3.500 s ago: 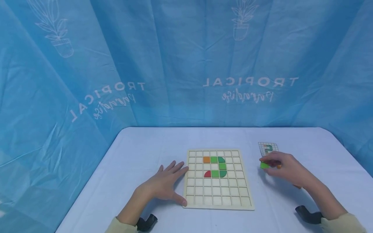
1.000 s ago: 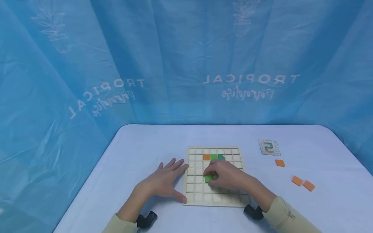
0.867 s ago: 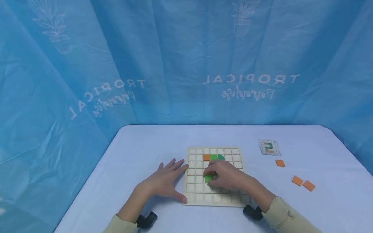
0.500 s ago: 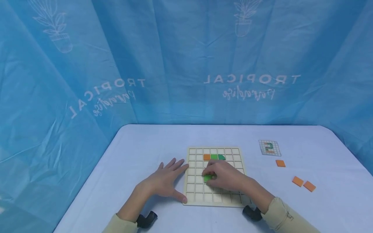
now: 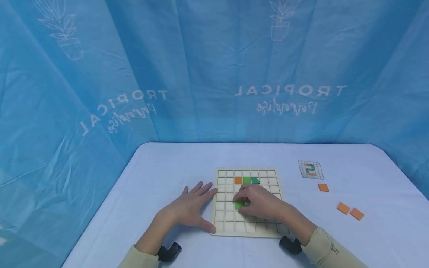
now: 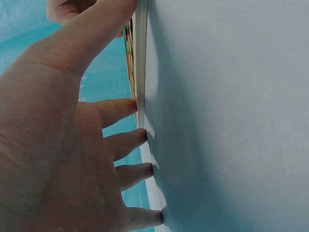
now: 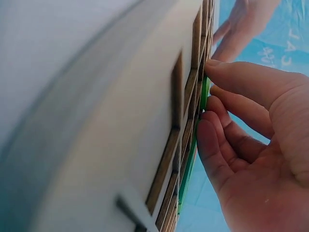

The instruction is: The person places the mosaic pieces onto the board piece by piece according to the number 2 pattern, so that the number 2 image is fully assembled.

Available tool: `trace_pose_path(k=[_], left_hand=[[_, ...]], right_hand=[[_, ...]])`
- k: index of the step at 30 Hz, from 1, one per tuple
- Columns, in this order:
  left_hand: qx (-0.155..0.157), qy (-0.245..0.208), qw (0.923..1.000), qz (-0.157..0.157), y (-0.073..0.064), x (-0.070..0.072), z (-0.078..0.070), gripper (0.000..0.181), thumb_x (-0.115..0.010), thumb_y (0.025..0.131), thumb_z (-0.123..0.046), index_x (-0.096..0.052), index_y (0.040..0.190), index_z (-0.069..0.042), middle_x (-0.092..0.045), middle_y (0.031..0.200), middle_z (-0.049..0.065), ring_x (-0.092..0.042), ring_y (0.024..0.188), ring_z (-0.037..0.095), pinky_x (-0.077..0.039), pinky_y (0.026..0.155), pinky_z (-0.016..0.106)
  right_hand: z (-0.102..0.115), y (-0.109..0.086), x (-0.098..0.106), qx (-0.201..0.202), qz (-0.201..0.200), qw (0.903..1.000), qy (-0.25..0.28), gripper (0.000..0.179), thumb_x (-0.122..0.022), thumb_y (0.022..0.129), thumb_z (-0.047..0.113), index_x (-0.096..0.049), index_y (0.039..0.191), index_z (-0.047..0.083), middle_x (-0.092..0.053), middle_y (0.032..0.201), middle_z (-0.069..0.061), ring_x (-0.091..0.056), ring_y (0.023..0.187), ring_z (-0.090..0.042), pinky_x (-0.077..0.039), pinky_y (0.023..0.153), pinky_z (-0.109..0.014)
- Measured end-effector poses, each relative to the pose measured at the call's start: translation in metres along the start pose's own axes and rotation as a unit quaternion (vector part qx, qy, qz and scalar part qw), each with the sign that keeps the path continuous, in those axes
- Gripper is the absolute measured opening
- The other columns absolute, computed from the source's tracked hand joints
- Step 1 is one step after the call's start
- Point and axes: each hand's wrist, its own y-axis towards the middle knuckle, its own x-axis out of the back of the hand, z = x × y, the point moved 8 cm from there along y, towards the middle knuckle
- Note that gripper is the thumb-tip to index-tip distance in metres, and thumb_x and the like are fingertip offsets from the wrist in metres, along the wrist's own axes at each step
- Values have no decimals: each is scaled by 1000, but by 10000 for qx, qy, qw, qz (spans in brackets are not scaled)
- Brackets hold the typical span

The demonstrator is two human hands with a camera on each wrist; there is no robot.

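A pale wooden grid board [image 5: 248, 235] lies on the table. My left hand [image 5: 188, 210] is spread flat beside it, thumb and index fingertip at its left edge; in the left wrist view the fingers [image 6: 126, 144] are straight. My right hand [image 5: 260, 202] is over the board's middle, pinching a light green square tile [image 5: 238, 205] at a cell. The right wrist view shows this green tile [image 7: 204, 93] between thumb and fingertips, right at the grid. An orange tile [image 5: 238, 180], a green square [image 5: 246, 180] and a dark green rounded tile [image 5: 255, 180] sit in an upper row. My right hand hides the tiles below them.
To the board's right lie three loose orange tiles, one [image 5: 323, 187] near a small pattern card [image 5: 311, 169] and two [image 5: 343, 208] closer to me. The table [image 5: 174, 160] has a white cover, with a blue curtain [image 5: 207, 74] behind it.
My right hand has carried the green tile leftward from beside the card onto the board, uncovering the orange tiles. During the last second it shifts only slightly. My left hand stays put.
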Motion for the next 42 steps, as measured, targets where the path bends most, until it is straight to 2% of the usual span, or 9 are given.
trace_pose_path(k=[11, 15, 19, 25, 31, 34, 42], left_hand=[[-32, 3, 10000, -15, -1, 1, -1, 122, -64, 52, -87, -27, 153, -29, -17, 159, 0, -7, 145, 31, -8, 107, 66], [-32, 17, 10000, -25, -1, 1, -1, 122, -64, 51, -87, -27, 153, -29, -17, 159, 0, -7, 145, 31, -9, 107, 67], [-14, 34, 10000, -32, 0, 1, 1, 123, -64, 51, -87, -28, 153, -29, -18, 159, 0, -8, 145, 31, -9, 107, 67], [-5, -4, 10000, -29, 1, -1, 2, 123, -64, 51, -88, -28, 152, -29, -18, 159, -1, -7, 145, 30, -8, 108, 66], [-42, 67, 10000, -51, 2, 0, 1, 124, -63, 50, -88, -27, 153, -29, -17, 159, -1, -7, 145, 30, -8, 108, 66], [-34, 44, 10000, -46, 2, 1, 1, 124, -64, 50, -87, -27, 153, -29, -17, 159, -1, -6, 145, 30, -8, 108, 66], [-1, -60, 10000, 4, 0, 1, 0, 123, -65, 51, -86, -28, 153, -29, -18, 159, -1, -6, 145, 29, -8, 108, 66]], right_hand=[[0, -3, 2, 119, -50, 9998, 182, 28, -77, 78, 25, -74, 106, 22, -61, 93, 15, -56, 82, -7, -49, 72, -25], [2, -6, 5, 202, -76, 9992, 332, 27, -74, 83, 26, -73, 110, 21, -63, 99, 13, -58, 87, -7, -50, 77, -27], [3, -11, 14, 290, -168, 9973, 647, 24, -70, 88, 25, -72, 112, 21, -65, 103, 12, -59, 92, -7, -52, 79, -30], [-6, -22, 35, 389, -562, 9934, 916, 20, -71, 88, 17, -72, 108, 19, -67, 98, 7, -59, 84, -5, -53, 74, -28], [-24, -37, 50, 93, -799, 9908, 1090, 24, -74, 86, 19, -71, 110, 15, -66, 97, 5, -58, 85, -7, -53, 76, -29], [-34, -42, 53, -121, -817, 9906, 1090, 25, -74, 86, 20, -71, 110, 15, -66, 97, 5, -58, 85, -8, -53, 77, -28], [-55, -56, 59, -339, -920, 9907, 946, 25, -74, 86, 21, -71, 110, 15, -64, 97, 6, -59, 83, -8, -53, 75, -27]])
